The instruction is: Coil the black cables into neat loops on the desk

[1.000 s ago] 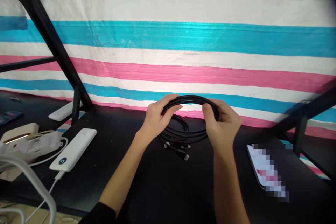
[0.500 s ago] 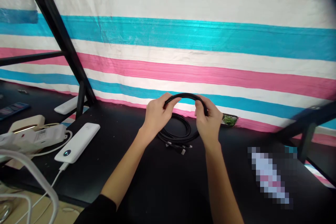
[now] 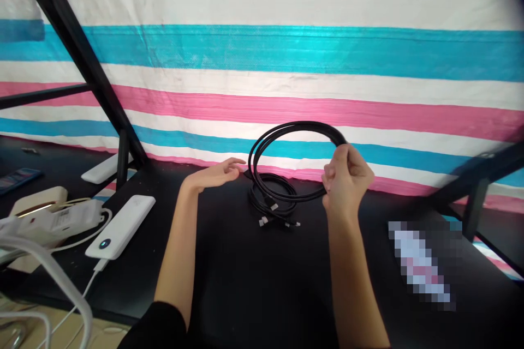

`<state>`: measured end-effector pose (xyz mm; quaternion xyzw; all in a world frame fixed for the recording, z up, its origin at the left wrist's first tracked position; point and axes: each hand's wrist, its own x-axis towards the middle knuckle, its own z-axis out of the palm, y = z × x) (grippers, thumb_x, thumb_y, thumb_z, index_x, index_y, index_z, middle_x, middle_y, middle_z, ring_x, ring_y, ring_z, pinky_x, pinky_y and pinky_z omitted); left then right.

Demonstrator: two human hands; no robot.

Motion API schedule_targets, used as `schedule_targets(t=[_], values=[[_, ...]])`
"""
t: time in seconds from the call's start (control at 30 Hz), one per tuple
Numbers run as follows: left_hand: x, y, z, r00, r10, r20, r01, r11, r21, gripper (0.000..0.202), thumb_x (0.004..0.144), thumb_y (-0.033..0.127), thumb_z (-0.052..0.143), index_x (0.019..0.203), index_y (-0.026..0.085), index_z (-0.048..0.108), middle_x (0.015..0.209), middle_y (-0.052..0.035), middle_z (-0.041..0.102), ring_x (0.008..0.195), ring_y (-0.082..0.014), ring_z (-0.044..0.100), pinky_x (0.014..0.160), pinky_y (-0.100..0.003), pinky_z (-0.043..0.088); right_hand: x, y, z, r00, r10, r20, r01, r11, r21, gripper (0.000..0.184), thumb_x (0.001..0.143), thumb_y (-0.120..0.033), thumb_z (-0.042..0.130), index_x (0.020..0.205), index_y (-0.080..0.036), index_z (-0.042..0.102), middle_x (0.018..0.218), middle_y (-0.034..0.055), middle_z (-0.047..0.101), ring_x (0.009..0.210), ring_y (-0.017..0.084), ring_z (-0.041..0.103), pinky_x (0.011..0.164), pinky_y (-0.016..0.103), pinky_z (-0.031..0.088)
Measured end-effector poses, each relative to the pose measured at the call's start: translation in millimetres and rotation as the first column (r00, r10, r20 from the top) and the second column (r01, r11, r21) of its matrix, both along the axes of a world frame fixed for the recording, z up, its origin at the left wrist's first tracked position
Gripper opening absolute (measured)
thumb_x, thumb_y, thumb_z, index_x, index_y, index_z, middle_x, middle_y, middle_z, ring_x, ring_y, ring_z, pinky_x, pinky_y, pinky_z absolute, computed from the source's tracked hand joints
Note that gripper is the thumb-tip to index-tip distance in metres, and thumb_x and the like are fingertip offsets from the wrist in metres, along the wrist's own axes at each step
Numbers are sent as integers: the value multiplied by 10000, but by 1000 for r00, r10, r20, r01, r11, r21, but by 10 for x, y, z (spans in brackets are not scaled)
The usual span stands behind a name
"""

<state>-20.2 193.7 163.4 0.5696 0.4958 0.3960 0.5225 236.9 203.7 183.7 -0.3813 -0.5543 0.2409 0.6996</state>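
Note:
My right hand [image 3: 347,180] is closed around one side of a coiled black USB cable [image 3: 301,124], which hangs as a wide loop above the table. A connector [image 3: 273,206] with a pale metal end dangles at the bottom of that loop. My left hand [image 3: 215,174] is open, its fingers stretched toward the loop's left side and seemingly just short of it. Behind and below, a second coiled black cable [image 3: 289,181] lies on the black table [image 3: 254,283], its plugs [image 3: 263,221] toward me.
To the left are a white power bank [image 3: 123,226] with a cord plugged in, a white power strip [image 3: 69,221] and a phone [image 3: 18,180]. A blurred-out item [image 3: 421,264] lies at the right. Black metal frame legs [image 3: 98,82] and a striped sheet [image 3: 286,49] stand behind.
My left hand has let go of the held coil and moved left and slightly down. My right hand has shifted right and up, and the coil has widened into a larger loop.

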Motion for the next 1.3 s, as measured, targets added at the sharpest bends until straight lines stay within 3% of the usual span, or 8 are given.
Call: schedule_targets(t=[0.13,0.3,0.43,0.53,0.7,0.87,1.03,1.3], values=[[85,98,-139,991,-95,92,116,961,-253,357,714,491,672,860,165,683,699,-80,699,576,-179,644,548,-233,436,-65,-82,68,968,7,-250,-4,1000,14,259,843,-472,570,771,-223,567,511,-89,250,359,53,183,326,221,144],[492,81,0,914,-330,236,351,935,-53,400,723,532,657,927,190,692,941,-112,717,860,-218,674,754,-273,483,-86,-103,102,946,83,-312,-86,996,1,348,805,-483,618,656,-217,451,497,-96,233,352,43,169,307,211,107],[629,28,146,826,-332,455,301,943,141,533,768,606,574,1077,179,651,1004,-123,703,942,-256,665,821,-323,477,-75,16,17,962,104,-253,-140,981,-132,363,746,-535,648,680,-206,507,483,-97,282,351,35,194,304,205,144],[688,0,182,791,-289,539,284,954,94,630,776,712,453,1026,166,643,671,-54,671,551,-186,647,591,-304,489,-91,177,-119,985,83,-149,-111,976,-189,354,748,-525,636,852,-187,626,488,-92,343,373,43,252,329,200,223],[903,68,88,783,72,617,-94,996,4,451,756,527,653,548,174,463,320,121,198,229,-18,171,307,-192,179,-41,305,-221,992,115,-50,-123,967,-224,379,785,-476,613,1009,-173,653,512,-83,445,361,49,330,374,208,357],[1037,256,-157,582,374,722,-361,914,-183,549,880,381,527,496,199,180,335,107,149,258,-16,139,308,-177,155,120,205,-229,828,553,97,-383,683,-622,373,765,-498,659,908,-155,628,663,31,676,566,122,629,488,196,491],[1004,318,-270,586,396,707,-397,901,-176,500,938,303,365,520,190,115,354,92,131,275,-19,131,329,-166,163,172,199,-318,571,810,131,-315,364,-876,382,758,-518,656,826,-146,602,724,82,719,451,106,584,355,173,403],[1035,149,-517,808,362,465,-280,930,-238,348,827,285,560,545,181,384,449,51,431,454,-80,535,539,-200,472,504,277,-319,491,783,383,-157,512,-845,399,723,-527,655,637,-141,608,511,11,582,327,27,328,310,165,166]])
